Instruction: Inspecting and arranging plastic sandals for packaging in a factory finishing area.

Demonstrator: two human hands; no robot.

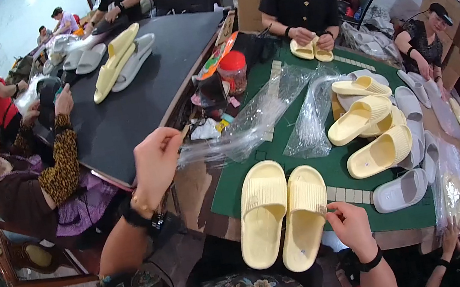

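In the head view, the left hand point(155, 163), raised at about nine o'clock, pinches the end of a clear plastic bag point(250, 120) that stretches toward two o'clock over the green mat point(332, 170). The right hand point(350, 225), near five o'clock, grips the edge of the pair of pale yellow slippers point(285, 216) (lying side by side, soles up) on the mat's near edge. More yellow slippers point(370, 126) lie piled at three o'clock.

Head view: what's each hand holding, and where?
Left hand pinches a clear plastic bag by its near end. Right hand grips the right yellow slipper at its outer edge.
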